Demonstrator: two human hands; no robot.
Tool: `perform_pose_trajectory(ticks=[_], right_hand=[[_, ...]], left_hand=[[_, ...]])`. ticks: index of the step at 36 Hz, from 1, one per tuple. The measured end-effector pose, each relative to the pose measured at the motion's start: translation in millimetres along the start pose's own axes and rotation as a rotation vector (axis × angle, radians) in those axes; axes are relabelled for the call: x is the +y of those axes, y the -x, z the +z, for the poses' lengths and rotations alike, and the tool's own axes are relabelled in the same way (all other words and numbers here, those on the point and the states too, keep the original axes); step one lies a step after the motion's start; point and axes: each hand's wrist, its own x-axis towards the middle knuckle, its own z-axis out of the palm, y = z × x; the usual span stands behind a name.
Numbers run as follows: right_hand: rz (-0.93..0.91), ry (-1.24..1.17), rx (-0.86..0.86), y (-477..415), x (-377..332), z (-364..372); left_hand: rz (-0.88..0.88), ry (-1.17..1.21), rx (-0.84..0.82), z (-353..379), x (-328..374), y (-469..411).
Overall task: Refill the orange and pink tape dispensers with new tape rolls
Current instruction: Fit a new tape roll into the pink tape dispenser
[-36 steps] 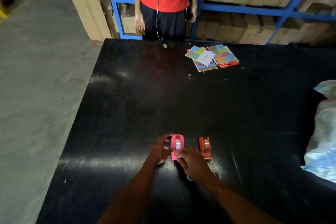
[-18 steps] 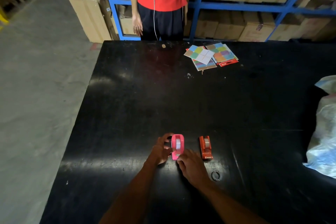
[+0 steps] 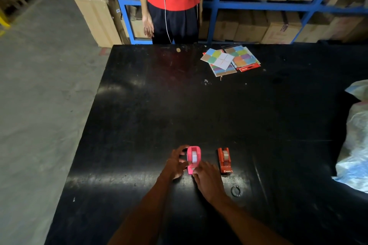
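The pink tape dispenser (image 3: 193, 156) stands on the black table (image 3: 199, 109) near its front edge, with a pale tape roll seated in it. My left hand (image 3: 177, 162) grips its left side. My right hand (image 3: 208, 180) has its fingertips at the dispenser's near cutter end; whether they pinch tape is hidden. The orange dispenser (image 3: 224, 160) stands a little to the right, untouched, with a clear roll in it. A small dark ring (image 3: 236, 191), like an empty tape core, lies flat just right of my right wrist.
Colourful card packs (image 3: 231, 59) lie at the table's far side. A person in a red top (image 3: 172, 2) stands behind the far edge before blue shelving with cartons. A pale plastic bag (image 3: 356, 145) covers the right edge. Concrete floor lies left.
My right hand has slid slightly back and left along the pink dispenser's near end, uncovering the dark ring on the table. My left hand and both dispensers have stayed put.
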Motion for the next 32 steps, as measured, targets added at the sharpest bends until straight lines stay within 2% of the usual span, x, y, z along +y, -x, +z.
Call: perform_pose_trajectory(ticks=[9, 13, 18, 25, 28, 32], right_hand=[[-0.001, 0.049, -0.036, 5.8, -3.5, -1.4], [-0.037, -0.031, -0.044, 13.8, -3.6, -6.6], [-0.068, -0.050, -0.036, 39.3, 5.5, -10.3], [-0.116, 0.006, -0.049, 77.9, 16.2, -0.7], [-0.052, -0.002, -0.026, 95.3, 24.5, 4.0], [0.064, 0.009, 0.062, 107.9, 40.5, -3.4]], left_hand=[[0.004, -0.104, 0.044, 2.2, 0.2, 4.7], [-0.013, -0.114, 0.084, 5.1, -1.1, 6.8], [-0.042, -0.116, 0.036, 2.5, -5.4, 13.2], [-0.039, -0.238, 0.087, -0.1, -14.4, 35.5], [0.013, -0.318, 0.175, 7.6, -12.5, 52.3], [0.179, -0.390, 0.436, 22.4, -6.1, 79.9]])
